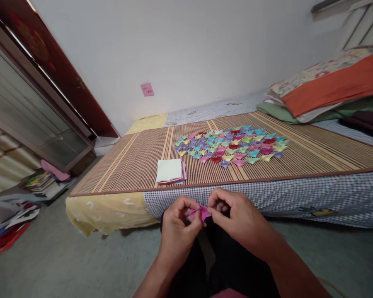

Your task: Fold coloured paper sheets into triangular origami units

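Between my two hands, above my lap, is a small piece of folded pink paper (202,212). My left hand (180,225) pinches its left part between thumb and fingers. On the other side, my right hand (240,215) grips the right end with thumb and forefinger. Parts of the paper are hidden behind the fingertips. A stack of square paper sheets (169,170), pale green on top, lies near the mat's front edge. Beyond and to the right of it, many small folded paper boats (233,147) in several colours stand close together in rows.
A striped bamboo mat (124,165) covers the bed, over a checked and yellow sheet (108,211). Folded bedding (335,89) is piled at the right. A pink note (147,89) is on the wall. Books (43,184) lie at the left by a glass-fronted cabinet (40,99).
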Available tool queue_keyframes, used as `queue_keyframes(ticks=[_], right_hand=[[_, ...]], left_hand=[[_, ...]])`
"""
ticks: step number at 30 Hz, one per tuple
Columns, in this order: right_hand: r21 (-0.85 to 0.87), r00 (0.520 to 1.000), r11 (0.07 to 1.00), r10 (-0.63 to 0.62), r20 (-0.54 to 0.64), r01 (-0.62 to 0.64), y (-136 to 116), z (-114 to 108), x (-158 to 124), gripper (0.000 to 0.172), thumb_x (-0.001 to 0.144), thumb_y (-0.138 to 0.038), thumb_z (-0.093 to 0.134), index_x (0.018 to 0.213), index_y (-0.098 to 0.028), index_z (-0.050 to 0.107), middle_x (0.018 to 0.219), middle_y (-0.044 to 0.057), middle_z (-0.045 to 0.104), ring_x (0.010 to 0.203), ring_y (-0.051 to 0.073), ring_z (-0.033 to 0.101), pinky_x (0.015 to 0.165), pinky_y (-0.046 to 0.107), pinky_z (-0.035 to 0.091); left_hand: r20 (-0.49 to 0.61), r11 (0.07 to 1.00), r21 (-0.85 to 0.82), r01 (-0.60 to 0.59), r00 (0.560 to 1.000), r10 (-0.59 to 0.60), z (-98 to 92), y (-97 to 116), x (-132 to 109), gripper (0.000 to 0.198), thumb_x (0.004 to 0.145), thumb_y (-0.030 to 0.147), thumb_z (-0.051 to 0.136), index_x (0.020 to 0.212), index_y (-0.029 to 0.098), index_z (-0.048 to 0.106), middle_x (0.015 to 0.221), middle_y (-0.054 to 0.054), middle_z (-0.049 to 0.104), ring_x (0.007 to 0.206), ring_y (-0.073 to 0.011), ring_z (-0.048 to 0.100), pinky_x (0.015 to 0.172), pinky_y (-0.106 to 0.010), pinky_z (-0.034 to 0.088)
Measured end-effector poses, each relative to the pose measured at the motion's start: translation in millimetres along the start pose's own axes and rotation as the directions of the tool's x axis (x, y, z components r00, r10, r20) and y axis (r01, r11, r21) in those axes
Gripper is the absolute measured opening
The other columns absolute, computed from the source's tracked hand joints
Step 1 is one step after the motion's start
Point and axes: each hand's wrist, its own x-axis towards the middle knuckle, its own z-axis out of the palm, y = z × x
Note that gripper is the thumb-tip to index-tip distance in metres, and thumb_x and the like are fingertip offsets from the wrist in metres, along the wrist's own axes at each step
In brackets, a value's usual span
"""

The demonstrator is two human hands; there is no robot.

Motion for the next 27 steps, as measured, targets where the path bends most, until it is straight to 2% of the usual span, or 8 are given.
queue_keyframes(ticks=[7, 15, 18, 22, 27], right_hand=[[-0.025, 0.997, 0.999, 0.045, 0.064, -0.044, 1.2, -3.3, 0.6, 0.018, 0.083, -0.008, 0.059, 0.070, -0.021, 0.058, 0.060, -0.004, 0.061, 0.055, 0.013, 0.058, 0.052, 0.023, 0.041], [0.003, 0.999, 1.000, 0.012, 0.041, -0.013, 2.1, -9.6, 7.0, 0.018, 0.084, -0.006, 0.058, 0.073, -0.021, 0.059, 0.062, -0.003, 0.065, 0.056, 0.013, 0.061, 0.053, 0.022, 0.045], [-0.003, 0.999, 1.000, -0.010, 0.039, 0.010, 0.6, -9.2, 8.5, 0.019, 0.084, -0.005, 0.058, 0.073, -0.021, 0.059, 0.062, -0.003, 0.066, 0.056, 0.013, 0.062, 0.053, 0.023, 0.045], [-0.061, 1.000, 0.998, 0.025, 0.008, -0.025, -4.7, -2.3, 9.3, 0.018, 0.082, -0.004, 0.062, 0.074, -0.020, 0.060, 0.064, -0.002, 0.067, 0.058, 0.014, 0.062, 0.055, 0.024, 0.043], [-0.171, 1.000, 0.985, -0.008, -0.006, 0.007, -10.2, 4.5, 10.8, 0.021, 0.082, -0.001, 0.062, 0.074, -0.020, 0.060, 0.063, -0.004, 0.062, 0.056, 0.013, 0.055, 0.056, 0.025, 0.036]], left_hand=[[0.007, 0.977, 0.134, -0.165, 0.986, 0.165, -2.1, 2.1, -0.1, 0.010, 0.083, 0.010, 0.066, 0.080, 0.019, 0.064, 0.089, -0.002, 0.062, 0.069, -0.0127, 0.062, 0.061, -0.023, 0.053], [0.065, 0.957, 0.116, -0.266, 0.964, 0.260, -0.4, -3.0, 1.2, 0.017, 0.083, 0.002, 0.059, 0.083, 0.019, 0.065, 0.095, -0.004, 0.062, 0.075, -0.0140, 0.063, 0.064, -0.024, 0.056], [0.043, 0.958, 0.113, -0.262, 0.965, 0.259, 1.1, -5.8, 2.3, 0.018, 0.085, 0.002, 0.060, 0.082, 0.019, 0.066, 0.095, -0.003, 0.062, 0.079, -0.0145, 0.064, 0.067, -0.024, 0.056], [-0.022, 0.968, 0.087, -0.236, 0.971, 0.239, 2.2, -10.1, 0.8, 0.017, 0.087, 0.004, 0.060, 0.085, 0.020, 0.065, 0.097, -0.003, 0.064, 0.082, -0.0155, 0.066, 0.072, -0.026, 0.055], [-0.048, 0.938, 0.139, -0.319, 0.944, 0.328, 1.5, -11.5, -0.5, 0.018, 0.089, 0.004, 0.060, 0.088, 0.021, 0.064, 0.098, -0.004, 0.065, 0.088, -0.0172, 0.065, 0.075, -0.027, 0.054]])
